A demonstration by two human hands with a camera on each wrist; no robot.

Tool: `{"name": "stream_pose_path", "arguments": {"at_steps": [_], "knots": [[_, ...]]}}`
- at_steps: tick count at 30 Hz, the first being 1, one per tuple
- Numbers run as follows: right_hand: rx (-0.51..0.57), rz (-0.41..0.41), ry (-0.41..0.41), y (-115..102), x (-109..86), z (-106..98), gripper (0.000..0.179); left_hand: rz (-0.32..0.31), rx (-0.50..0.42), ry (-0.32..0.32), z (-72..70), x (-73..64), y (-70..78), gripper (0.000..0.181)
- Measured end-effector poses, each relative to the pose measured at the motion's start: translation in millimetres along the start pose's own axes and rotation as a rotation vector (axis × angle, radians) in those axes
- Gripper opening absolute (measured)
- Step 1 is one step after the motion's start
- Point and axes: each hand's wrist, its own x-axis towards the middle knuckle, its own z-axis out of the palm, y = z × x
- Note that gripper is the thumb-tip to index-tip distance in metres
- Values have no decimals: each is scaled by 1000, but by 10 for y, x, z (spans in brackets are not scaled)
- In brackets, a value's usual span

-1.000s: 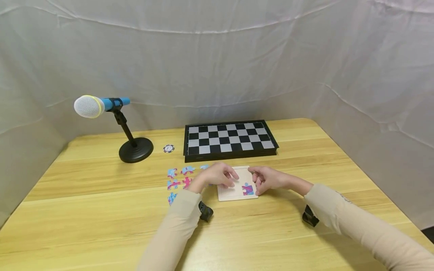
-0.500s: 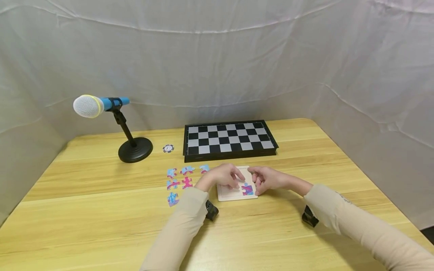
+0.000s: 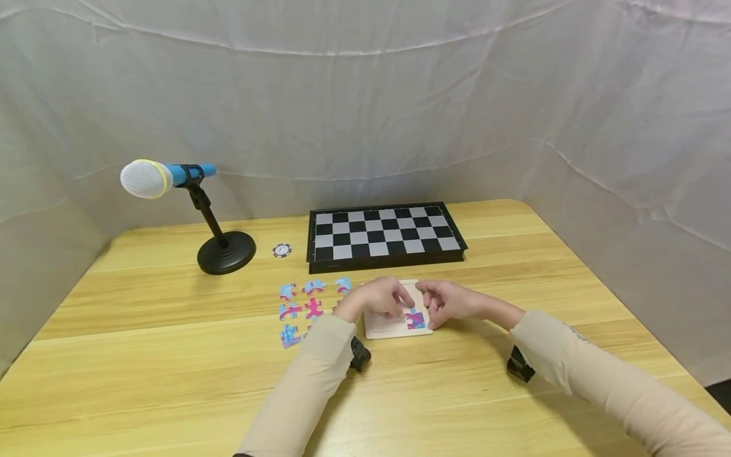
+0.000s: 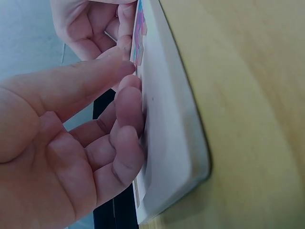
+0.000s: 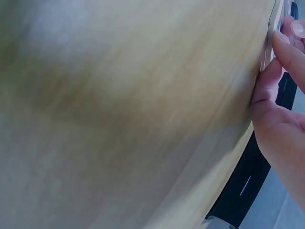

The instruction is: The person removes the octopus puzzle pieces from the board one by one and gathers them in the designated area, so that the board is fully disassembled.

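Note:
A light wooden puzzle tray [image 3: 385,328] lies on the table, with a pink-purple and blue jigsaw piece [image 3: 417,320] in its near right corner. My right hand [image 3: 454,301] grips the tray's right side, with thumb and index finger spread along its edge. Over the tray is my left hand [image 3: 377,297], its index finger reaching towards that piece. In the left wrist view, the left thumb [image 4: 95,78] reaches to the piece's edge, and loosely bent fingers [image 4: 128,148] rest at the tray's surface. No piece shows between them.
Several loose jigsaw pieces [image 3: 313,308] lie in rows left of the tray, some partly hidden by the left arm. Behind stands a black-and-white chessboard [image 3: 377,236]. A poker chip [image 3: 282,250] and a blue microphone [image 3: 181,173] on a black stand [image 3: 226,252] are farther left.
My left hand has moved a little to the right across the tray, towards the piece lying in it. The right hand stays at the tray's right edge.

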Motion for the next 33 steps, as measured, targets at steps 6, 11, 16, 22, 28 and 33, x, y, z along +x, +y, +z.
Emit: {"name": "stream_pose_path", "arguments": {"at_steps": [6,11,16,22,28,33], "knots": [[-1,-7,-1,-10,8,-8,81,2,10,8,6,12,7,27],[4,-11,-4,-11,5,-9,81,3,17,10,13,24,5,25],[10,-10,-4,1,-2,-3,81,22,-4,25,15,33,-5,19],[1,-21,1,4,-14,3,82,51,-83,34,11,22,-8,12],[1,-33,2,5,-14,9,83,67,-155,17,21,26,-19,10],[6,-32,4,5,-16,12,81,84,-206,11,39,36,-18,8]]}}
